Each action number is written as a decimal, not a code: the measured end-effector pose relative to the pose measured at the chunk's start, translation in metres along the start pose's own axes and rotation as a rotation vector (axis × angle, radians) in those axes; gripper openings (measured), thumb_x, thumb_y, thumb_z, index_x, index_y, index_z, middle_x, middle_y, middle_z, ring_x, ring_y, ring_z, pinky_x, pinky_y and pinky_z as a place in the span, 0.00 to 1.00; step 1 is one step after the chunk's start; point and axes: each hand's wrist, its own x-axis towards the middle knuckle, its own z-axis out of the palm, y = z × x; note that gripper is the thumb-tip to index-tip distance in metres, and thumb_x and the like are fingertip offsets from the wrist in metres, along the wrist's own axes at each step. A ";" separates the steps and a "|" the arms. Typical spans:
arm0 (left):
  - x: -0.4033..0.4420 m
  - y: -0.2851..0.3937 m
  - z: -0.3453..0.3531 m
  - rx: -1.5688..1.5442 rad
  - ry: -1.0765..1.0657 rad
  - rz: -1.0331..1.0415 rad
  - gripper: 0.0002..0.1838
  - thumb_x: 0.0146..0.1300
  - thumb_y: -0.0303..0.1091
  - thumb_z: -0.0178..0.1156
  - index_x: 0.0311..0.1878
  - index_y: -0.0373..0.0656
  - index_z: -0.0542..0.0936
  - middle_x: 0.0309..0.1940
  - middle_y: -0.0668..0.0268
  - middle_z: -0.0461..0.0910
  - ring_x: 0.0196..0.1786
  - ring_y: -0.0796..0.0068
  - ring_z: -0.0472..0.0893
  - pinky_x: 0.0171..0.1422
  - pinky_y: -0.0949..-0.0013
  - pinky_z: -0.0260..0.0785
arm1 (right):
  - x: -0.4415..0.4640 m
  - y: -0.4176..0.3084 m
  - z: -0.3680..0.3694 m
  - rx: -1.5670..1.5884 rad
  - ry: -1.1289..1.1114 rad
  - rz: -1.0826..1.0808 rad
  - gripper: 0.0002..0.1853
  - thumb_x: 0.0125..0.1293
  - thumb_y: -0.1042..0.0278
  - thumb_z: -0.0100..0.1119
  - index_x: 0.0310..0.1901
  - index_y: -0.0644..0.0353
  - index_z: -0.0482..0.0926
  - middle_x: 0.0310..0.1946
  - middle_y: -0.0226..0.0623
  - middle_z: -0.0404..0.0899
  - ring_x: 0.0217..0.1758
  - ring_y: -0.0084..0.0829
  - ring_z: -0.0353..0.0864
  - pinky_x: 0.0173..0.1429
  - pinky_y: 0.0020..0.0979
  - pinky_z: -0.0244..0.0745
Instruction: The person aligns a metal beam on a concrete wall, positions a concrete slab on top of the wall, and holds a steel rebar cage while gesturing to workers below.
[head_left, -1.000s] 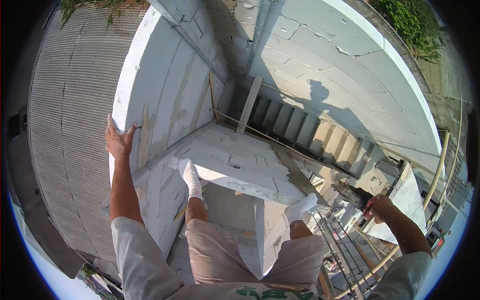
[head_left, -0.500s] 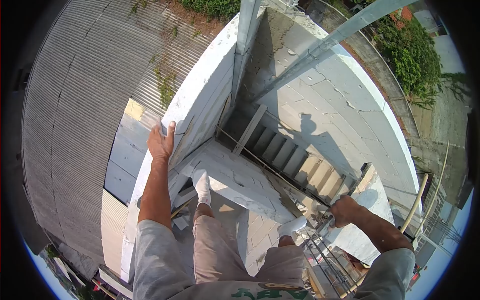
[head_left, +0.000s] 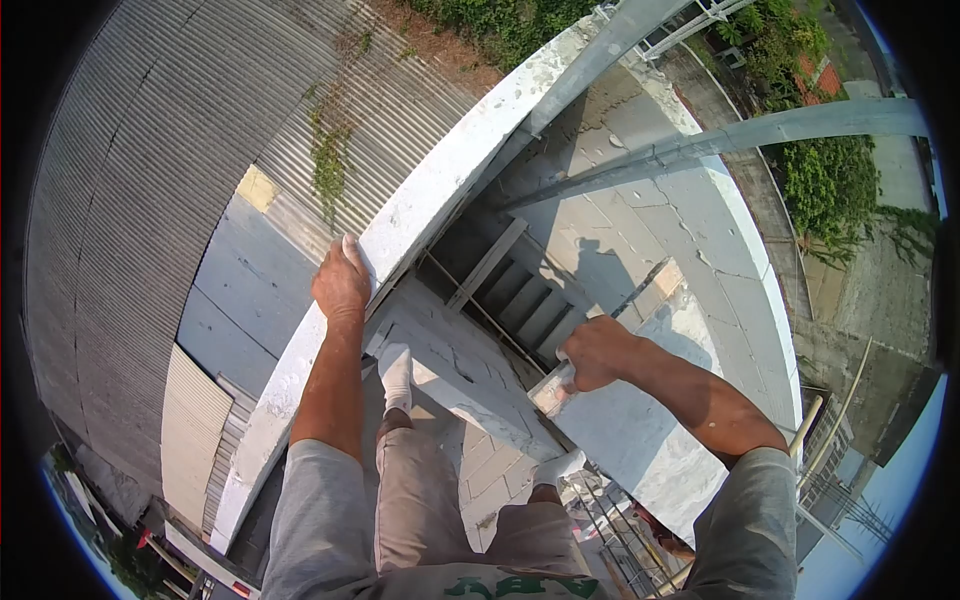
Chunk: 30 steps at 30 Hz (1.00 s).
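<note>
My left hand rests on the top of a white wall, fingers stretched forward along it at the outer edge. On the right, my right hand is closed at the corner of a white slab; its fingertips are partly hidden. Below me, one white-socked foot and the other socked foot stand apart on a narrower block wall. A stairwell with concrete steps drops away between my hands.
A corrugated roof lies beyond the left wall. Metal beams slant across the upper right. A wooden plank spans the stairwell. Thin metal bars stand at lower right, and a cracked block wall curves along the right.
My right hand has moved left and up, closer to the stairwell's middle. My left hand has shifted slightly right along the wall top. The whole view has turned.
</note>
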 end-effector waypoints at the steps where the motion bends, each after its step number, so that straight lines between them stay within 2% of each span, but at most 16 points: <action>1: 0.000 0.003 -0.003 -0.009 0.002 -0.006 0.29 0.71 0.57 0.29 0.54 0.47 0.74 0.43 0.51 0.80 0.46 0.47 0.79 0.51 0.52 0.69 | 0.012 -0.004 -0.010 0.004 0.004 -0.023 0.25 0.48 0.43 0.65 0.31 0.61 0.83 0.29 0.45 0.82 0.39 0.44 0.82 0.44 0.38 0.75; 4: 0.001 0.005 -0.007 0.019 -0.058 -0.045 0.29 0.71 0.57 0.29 0.54 0.48 0.73 0.42 0.50 0.80 0.45 0.46 0.79 0.49 0.51 0.70 | 0.037 -0.014 -0.032 0.047 0.056 -0.024 0.26 0.48 0.42 0.66 0.31 0.63 0.83 0.31 0.45 0.82 0.40 0.44 0.82 0.43 0.38 0.75; 8: 0.000 0.009 -0.010 -0.023 -0.056 -0.059 0.28 0.71 0.57 0.29 0.56 0.49 0.71 0.41 0.49 0.80 0.44 0.46 0.79 0.48 0.51 0.70 | 0.052 -0.027 -0.074 0.026 -0.072 0.026 0.29 0.47 0.39 0.67 0.33 0.63 0.82 0.31 0.44 0.82 0.40 0.43 0.82 0.44 0.37 0.75; 11: 0.000 0.008 -0.014 -0.041 -0.068 -0.085 0.27 0.71 0.56 0.30 0.57 0.49 0.70 0.41 0.49 0.80 0.44 0.47 0.79 0.48 0.51 0.70 | 0.063 -0.023 -0.087 0.113 -0.052 0.071 0.29 0.47 0.39 0.68 0.32 0.63 0.82 0.31 0.44 0.82 0.40 0.43 0.82 0.45 0.36 0.75; 14: -0.001 0.006 -0.012 -0.076 -0.030 -0.071 0.26 0.71 0.55 0.31 0.57 0.48 0.70 0.41 0.49 0.80 0.44 0.47 0.79 0.49 0.51 0.70 | 0.077 -0.018 -0.090 0.058 0.083 0.014 0.32 0.49 0.36 0.65 0.36 0.65 0.82 0.33 0.48 0.81 0.43 0.45 0.80 0.48 0.38 0.73; 17: -0.002 0.009 -0.014 -0.090 -0.036 -0.073 0.26 0.72 0.53 0.31 0.58 0.47 0.69 0.41 0.48 0.80 0.44 0.48 0.80 0.49 0.52 0.69 | 0.082 -0.038 -0.129 0.020 -0.126 0.040 0.34 0.49 0.36 0.65 0.43 0.64 0.81 0.35 0.48 0.81 0.47 0.44 0.80 0.49 0.38 0.73; 19: 0.000 0.007 -0.012 -0.107 -0.022 -0.060 0.25 0.72 0.52 0.32 0.58 0.46 0.69 0.40 0.48 0.80 0.44 0.48 0.80 0.50 0.51 0.69 | 0.090 -0.044 -0.137 0.031 -0.059 0.047 0.35 0.48 0.36 0.65 0.45 0.63 0.81 0.35 0.48 0.81 0.48 0.43 0.80 0.51 0.38 0.73; 22: 0.001 0.004 -0.012 -0.055 -0.017 -0.046 0.25 0.72 0.51 0.33 0.59 0.44 0.68 0.38 0.49 0.81 0.43 0.48 0.80 0.52 0.52 0.67 | 0.088 -0.060 -0.168 0.074 -0.012 0.071 0.35 0.49 0.35 0.64 0.43 0.64 0.81 0.36 0.49 0.81 0.44 0.45 0.81 0.47 0.38 0.75; 25: 0.003 0.003 -0.012 -0.045 -0.011 -0.048 0.26 0.72 0.50 0.34 0.61 0.43 0.67 0.39 0.49 0.80 0.44 0.52 0.79 0.57 0.52 0.62 | 0.114 -0.062 -0.184 -0.048 0.020 -0.024 0.36 0.49 0.34 0.63 0.43 0.64 0.81 0.37 0.50 0.81 0.44 0.45 0.81 0.46 0.38 0.76; 28: 0.003 0.003 -0.010 -0.011 0.076 -0.045 0.25 0.72 0.48 0.35 0.63 0.42 0.65 0.39 0.52 0.79 0.46 0.56 0.77 0.62 0.53 0.57 | 0.134 -0.071 -0.196 -0.101 -0.030 -0.039 0.37 0.49 0.33 0.63 0.43 0.66 0.81 0.38 0.50 0.81 0.45 0.44 0.81 0.47 0.38 0.75; 30: 0.001 0.005 -0.015 -0.044 0.053 -0.051 0.25 0.71 0.47 0.36 0.64 0.41 0.64 0.39 0.53 0.78 0.47 0.58 0.76 0.63 0.53 0.55 | 0.139 -0.075 -0.203 -0.103 -0.067 -0.033 0.38 0.48 0.33 0.63 0.44 0.67 0.80 0.39 0.50 0.81 0.46 0.44 0.81 0.49 0.38 0.75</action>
